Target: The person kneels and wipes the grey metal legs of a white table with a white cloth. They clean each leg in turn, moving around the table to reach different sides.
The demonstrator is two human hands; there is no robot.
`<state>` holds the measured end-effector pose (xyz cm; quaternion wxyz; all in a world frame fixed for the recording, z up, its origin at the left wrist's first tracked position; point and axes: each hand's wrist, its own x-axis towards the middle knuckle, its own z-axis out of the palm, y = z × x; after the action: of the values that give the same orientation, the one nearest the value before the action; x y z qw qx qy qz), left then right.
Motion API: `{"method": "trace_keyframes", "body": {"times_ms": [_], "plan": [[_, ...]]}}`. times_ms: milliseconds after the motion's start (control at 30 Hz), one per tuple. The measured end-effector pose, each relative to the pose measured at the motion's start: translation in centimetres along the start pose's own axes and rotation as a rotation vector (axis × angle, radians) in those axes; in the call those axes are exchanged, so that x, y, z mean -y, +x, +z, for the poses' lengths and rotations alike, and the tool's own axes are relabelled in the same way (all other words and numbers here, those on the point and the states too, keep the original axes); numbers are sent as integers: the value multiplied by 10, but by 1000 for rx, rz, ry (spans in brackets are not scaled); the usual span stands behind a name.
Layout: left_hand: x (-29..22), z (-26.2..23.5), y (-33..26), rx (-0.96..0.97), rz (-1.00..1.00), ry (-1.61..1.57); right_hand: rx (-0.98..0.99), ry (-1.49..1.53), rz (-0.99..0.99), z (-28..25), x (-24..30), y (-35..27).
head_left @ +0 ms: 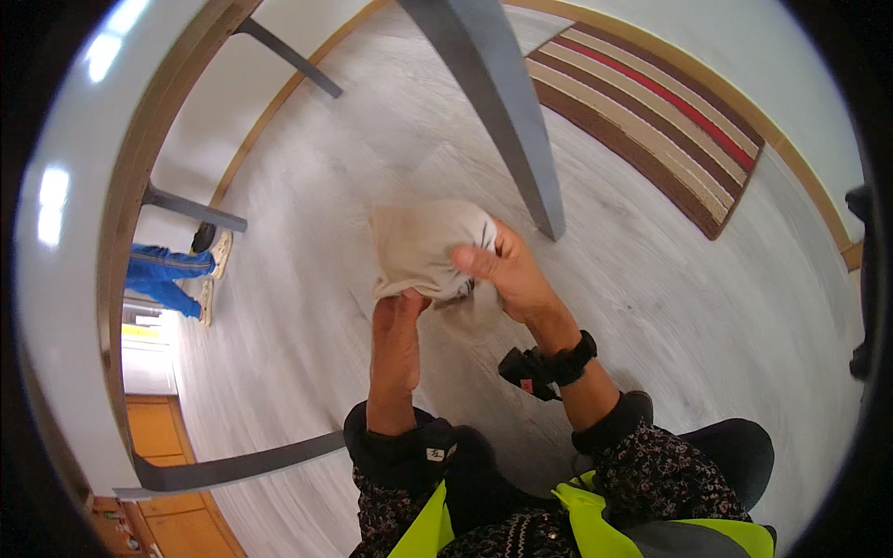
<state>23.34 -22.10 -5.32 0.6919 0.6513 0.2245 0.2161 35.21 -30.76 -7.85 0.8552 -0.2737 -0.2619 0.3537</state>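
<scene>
above a pale wood-look floor (307, 307), just beside the foot of a grey table leg (507, 112), a bunched beige cloth (423, 246) is held up in both of a person's hands. the right hand (512, 274) is closed round the cloth's side nearest the leg, thumb pressed across the front of the fabric, a loose fold hanging below the palm. the left hand (398, 325) grips the cloth's lower edge from beneath, fingers curled shut on it. a black wrist strap (567, 358) with a small device sits on the right forearm, below the cloth. beyond the leg lies a striped rug (651, 121) in brown, cream and red. well away from the leg, on its left, another person's blue trouser legs (163, 274) and pale shoes show under the white tabletop's rim (56, 279).
</scene>
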Motion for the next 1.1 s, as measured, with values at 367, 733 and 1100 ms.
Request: {"method": "trace_keyframes", "body": {"times_ms": [367, 733, 1100], "plan": [[-12, -6, -13, -167, 121, -334, 141, -405, 56, -14, 2, -6], [-21, -4, -15, -123, -54, -304, 106, 186, 46, -2, 40, -20], [-23, -7, -19, -77, -73, -238, -19, -1232, -1306, 68, 155, 77]]}}
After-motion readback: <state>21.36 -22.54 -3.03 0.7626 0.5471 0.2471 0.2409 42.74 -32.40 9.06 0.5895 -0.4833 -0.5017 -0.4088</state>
